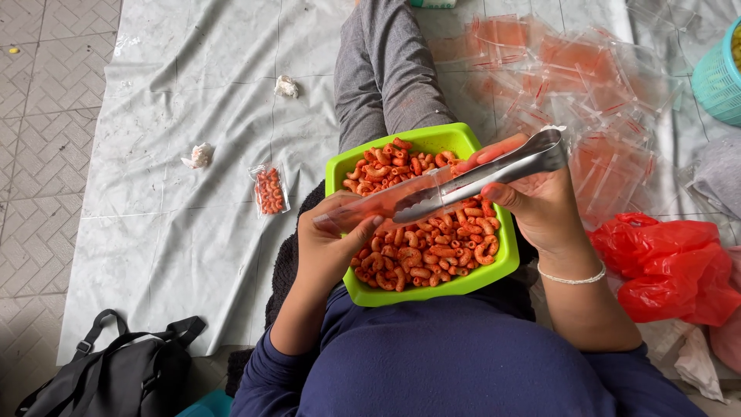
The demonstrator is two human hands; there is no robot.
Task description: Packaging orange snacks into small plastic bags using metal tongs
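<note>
A square green bowl (455,140) full of orange-red curled snacks (432,251) rests on my lap. My left hand (333,241) grips a small clear plastic bag (386,202) over the bowl, its mouth turned toward the right. My right hand (536,197) holds metal tongs (494,174), whose tips reach into the bag's opening. A filled, sealed snack packet (270,190) lies on the grey plastic sheet (193,116) to the left.
A heap of empty clear bags with red strips (571,77) lies at the upper right beside a teal basket (718,77). A red plastic bag (671,266) sits at right, a black bag (116,371) at lower left. Two crumpled white scraps (199,156) lie on the sheet.
</note>
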